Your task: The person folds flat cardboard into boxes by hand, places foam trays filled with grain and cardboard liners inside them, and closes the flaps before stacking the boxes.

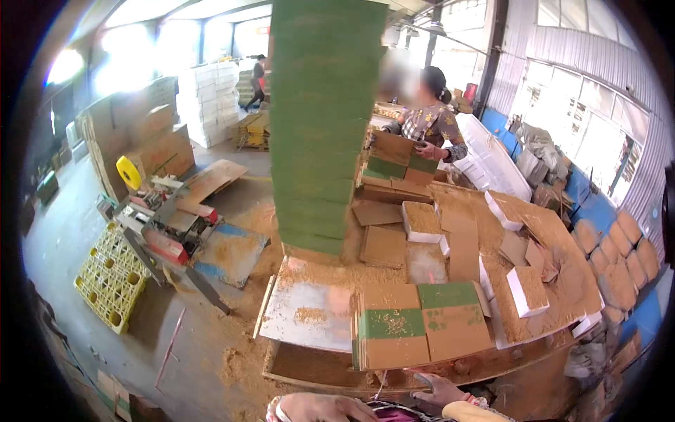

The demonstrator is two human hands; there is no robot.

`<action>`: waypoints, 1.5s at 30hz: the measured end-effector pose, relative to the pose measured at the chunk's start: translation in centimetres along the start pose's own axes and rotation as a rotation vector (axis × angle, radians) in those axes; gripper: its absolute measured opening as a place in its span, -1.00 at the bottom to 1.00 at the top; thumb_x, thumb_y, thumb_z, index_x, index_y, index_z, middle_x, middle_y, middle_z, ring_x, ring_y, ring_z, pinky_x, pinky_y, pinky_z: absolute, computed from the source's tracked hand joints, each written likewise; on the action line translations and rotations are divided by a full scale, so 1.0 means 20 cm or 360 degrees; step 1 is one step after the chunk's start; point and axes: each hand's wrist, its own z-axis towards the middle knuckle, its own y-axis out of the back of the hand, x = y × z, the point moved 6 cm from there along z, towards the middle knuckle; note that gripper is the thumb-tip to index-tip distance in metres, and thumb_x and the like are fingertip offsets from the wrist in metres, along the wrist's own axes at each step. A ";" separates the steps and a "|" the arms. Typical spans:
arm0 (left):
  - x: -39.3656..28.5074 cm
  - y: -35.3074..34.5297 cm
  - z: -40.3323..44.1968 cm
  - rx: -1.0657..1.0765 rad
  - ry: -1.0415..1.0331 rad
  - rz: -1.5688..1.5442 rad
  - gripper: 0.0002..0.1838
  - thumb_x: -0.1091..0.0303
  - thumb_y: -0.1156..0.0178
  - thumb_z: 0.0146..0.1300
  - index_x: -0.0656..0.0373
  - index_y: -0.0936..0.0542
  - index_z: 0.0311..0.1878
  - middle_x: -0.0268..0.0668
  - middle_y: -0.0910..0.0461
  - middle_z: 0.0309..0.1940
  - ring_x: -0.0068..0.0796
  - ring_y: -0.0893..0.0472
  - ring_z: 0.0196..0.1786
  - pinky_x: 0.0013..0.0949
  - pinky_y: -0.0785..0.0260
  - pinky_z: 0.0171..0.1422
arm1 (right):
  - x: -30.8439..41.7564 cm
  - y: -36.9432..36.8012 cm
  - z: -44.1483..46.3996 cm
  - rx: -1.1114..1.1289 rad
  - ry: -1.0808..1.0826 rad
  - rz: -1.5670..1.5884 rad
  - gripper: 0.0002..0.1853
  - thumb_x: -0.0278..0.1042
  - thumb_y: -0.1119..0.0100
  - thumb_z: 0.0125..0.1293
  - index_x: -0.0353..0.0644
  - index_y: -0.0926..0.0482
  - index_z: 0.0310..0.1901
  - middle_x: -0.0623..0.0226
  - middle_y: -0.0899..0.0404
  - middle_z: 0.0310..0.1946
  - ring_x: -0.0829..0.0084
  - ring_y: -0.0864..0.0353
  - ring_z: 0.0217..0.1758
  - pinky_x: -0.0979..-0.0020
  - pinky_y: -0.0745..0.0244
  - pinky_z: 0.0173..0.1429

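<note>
Left hand (320, 407): was cut off by the lower edge, grip could not be told | Right hand (441, 391): thumb was held wide of fingers | Flattened green-banded cardboard cartons (422, 323): were stacked on the worktable (285, 323), just beyond the hands | Background: was partly blocked by a tall green column (323, 126)

The left hand (320, 406) sits low at six o'clock, its back uppermost, fingers together and pointing toward three o'clock; how far they curl is unclear. The right hand (441, 389), apart from it at five o'clock, points toward ten o'clock, its digits parted, with its yellow-sleeved forearm (478, 413) running toward four o'clock.
</note>
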 end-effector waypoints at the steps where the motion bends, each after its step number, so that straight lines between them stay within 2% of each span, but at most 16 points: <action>1: -0.04 0.01 -0.01 0.0063 -0.0163 -0.0104 -0.67 0.27 -0.10 0.22 0.38 -0.48 -0.10 0.00 -0.51 -0.08 -0.11 -0.56 -0.12 -0.11 -0.38 0.06 | 0.14 0.06 -0.01 0.0047 -0.0041 0.0064 -0.18 0.13 -0.10 0.17 -0.28 -0.13 0.31 -0.01 -0.27 0.22 0.13 -0.28 0.27 0.25 -0.17 0.32; 2: -0.08 0.01 -0.02 0.0099 -0.0336 -0.0208 -0.67 0.27 -0.11 0.22 0.38 -0.48 -0.10 0.00 -0.51 -0.08 -0.11 -0.56 -0.12 -0.11 -0.38 0.06 | 0.14 0.06 0.00 0.0043 0.0000 0.0013 -0.20 0.13 -0.10 0.17 -0.28 -0.14 0.30 -0.01 -0.27 0.22 0.13 -0.28 0.27 0.25 -0.17 0.32; 3: -0.13 0.05 -0.03 -0.0212 -0.0399 -0.0077 -0.67 0.27 -0.11 0.22 0.38 -0.48 -0.10 0.00 -0.51 -0.08 -0.11 -0.56 -0.13 -0.11 -0.38 0.06 | 0.11 0.04 0.02 0.0044 0.0039 -0.0033 -0.21 0.12 -0.10 0.18 -0.29 -0.16 0.29 -0.01 -0.27 0.21 0.13 -0.28 0.27 0.26 -0.17 0.32; 4: -0.17 0.07 -0.02 -0.0815 -0.0133 0.0313 -0.70 0.27 -0.10 0.22 0.38 -0.50 -0.19 -0.03 -0.57 -0.24 -0.17 -0.58 -0.22 -0.14 -0.41 0.01 | 0.10 0.04 0.03 0.0041 0.0079 -0.0082 -0.22 0.12 -0.10 0.18 -0.29 -0.18 0.28 -0.01 -0.27 0.21 0.13 -0.28 0.27 0.26 -0.18 0.32; 5: -0.14 0.11 -0.03 -0.1014 -0.0407 0.0133 -0.62 0.33 -0.32 0.08 0.37 -0.52 -0.09 -0.02 -0.56 -0.09 -0.23 -0.59 -0.07 -0.28 -0.38 0.10 | 0.11 0.04 0.05 0.0055 0.0103 -0.0159 -0.24 0.11 -0.10 0.18 -0.29 -0.20 0.26 -0.01 -0.27 0.21 0.13 -0.28 0.27 0.26 -0.18 0.31; 7: -0.07 0.14 0.01 -0.1101 -0.0494 0.0055 -0.63 0.33 -0.30 0.10 0.36 -0.52 -0.08 -0.01 -0.55 -0.09 -0.21 -0.58 -0.07 -0.28 -0.39 0.08 | 0.18 0.05 0.10 0.0045 0.0149 -0.0289 -0.27 0.08 -0.11 0.17 -0.30 -0.24 0.24 -0.02 -0.28 0.20 0.12 -0.28 0.27 0.26 -0.19 0.31; 12: -0.20 -0.05 0.43 -0.0598 -0.0683 0.0237 -0.65 0.33 -0.24 0.13 0.33 -0.52 -0.06 0.00 -0.52 -0.08 -0.15 -0.55 -0.06 -0.28 -0.41 0.03 | 0.21 0.11 0.10 -0.0060 0.0166 -0.0118 -0.30 0.06 -0.11 0.17 -0.33 -0.29 0.19 -0.05 -0.30 0.17 0.09 -0.30 0.24 0.25 -0.20 0.30; 19: -0.32 -0.42 0.93 0.0203 -0.1925 -0.0309 -0.67 0.33 -0.16 0.17 0.29 -0.52 -0.03 0.01 -0.48 -0.06 -0.07 -0.52 -0.05 -0.28 -0.44 -0.04 | -0.08 0.27 -0.02 -0.0208 0.0077 -0.0086 -0.31 0.05 -0.11 0.17 -0.33 -0.29 0.19 -0.06 -0.31 0.16 0.08 -0.31 0.23 0.24 -0.20 0.29; 21: -0.22 -0.49 1.04 0.0314 -0.1621 -0.0238 -0.69 0.30 -0.12 0.19 0.24 -0.53 -0.04 -0.03 -0.50 -0.05 -0.13 -0.53 -0.06 -0.28 -0.42 -0.01 | -0.18 0.32 -0.04 -0.0233 0.0102 -0.0077 -0.31 0.05 -0.11 0.17 -0.33 -0.30 0.19 -0.06 -0.31 0.16 0.08 -0.31 0.22 0.24 -0.20 0.29; 23: -0.22 -0.44 1.12 0.0129 -0.1297 0.0363 -0.69 0.21 0.03 0.24 0.20 -0.55 -0.11 -0.08 -0.54 -0.11 -0.34 -0.58 -0.12 -0.28 -0.41 0.05 | -0.28 0.36 -0.07 -0.0269 0.0124 -0.0059 -0.31 0.04 -0.11 0.17 -0.34 -0.30 0.18 -0.06 -0.32 0.15 0.08 -0.31 0.22 0.24 -0.20 0.29; 26: -0.12 -0.37 1.17 -0.0471 0.0318 0.0366 -0.67 0.18 0.16 0.30 0.17 -0.53 -0.14 -0.12 -0.57 -0.17 -0.44 -0.61 -0.16 -0.21 -0.41 0.07 | -0.48 0.37 -0.07 -0.0295 0.0273 -0.0160 -0.32 0.04 -0.11 0.17 -0.34 -0.30 0.18 -0.06 -0.32 0.15 0.07 -0.32 0.21 0.24 -0.20 0.29; 27: -0.06 -0.37 1.19 -0.0389 0.0478 0.0408 -0.67 0.18 0.15 0.29 0.17 -0.53 -0.14 -0.12 -0.57 -0.17 -0.43 -0.61 -0.16 -0.22 -0.41 0.07 | -0.55 0.36 -0.07 -0.0305 0.0339 -0.0234 -0.32 0.04 -0.11 0.17 -0.34 -0.30 0.18 -0.06 -0.32 0.14 0.07 -0.32 0.21 0.24 -0.20 0.28; 28: 0.00 -0.38 1.23 -0.0169 0.0433 0.0477 -0.67 0.19 0.14 0.29 0.18 -0.53 -0.14 -0.11 -0.57 -0.17 -0.42 -0.61 -0.16 -0.22 -0.41 0.06 | -0.60 0.36 -0.06 -0.0318 0.0401 -0.0309 -0.32 0.03 -0.11 0.17 -0.34 -0.30 0.18 -0.07 -0.32 0.14 0.07 -0.32 0.21 0.23 -0.21 0.28; 29: 0.07 -0.38 1.26 0.0070 0.0359 0.0528 -0.68 0.19 0.13 0.29 0.18 -0.53 -0.13 -0.11 -0.57 -0.17 -0.41 -0.60 -0.16 -0.22 -0.41 0.06 | -0.50 0.48 -0.14 -0.0439 -0.0034 0.0189 -0.33 0.01 -0.13 0.15 -0.35 -0.31 0.16 -0.07 -0.34 0.11 0.04 -0.33 0.18 0.23 -0.23 0.25; 34: 0.44 -0.27 1.16 0.0836 0.0497 0.0582 -0.69 0.21 0.09 0.28 0.19 -0.53 -0.11 -0.10 -0.56 -0.16 -0.36 -0.59 -0.16 -0.23 -0.41 0.03 | -0.57 0.48 -0.12 -0.0409 0.0143 0.0133 -0.31 0.02 -0.15 0.13 -0.33 -0.30 0.17 -0.08 -0.36 0.09 0.00 -0.35 0.15 0.21 -0.24 0.23; 45: 0.74 -0.18 1.24 0.0886 0.0763 0.0706 -0.71 0.25 0.00 0.25 0.20 -0.53 -0.07 -0.07 -0.54 -0.13 -0.26 -0.57 -0.16 -0.24 -0.40 -0.03 | -0.65 0.64 0.12 -0.0303 0.0126 0.0106 -0.28 0.10 -0.12 0.15 -0.31 -0.28 0.20 -0.09 -0.35 0.13 0.03 -0.35 0.19 0.20 -0.25 0.24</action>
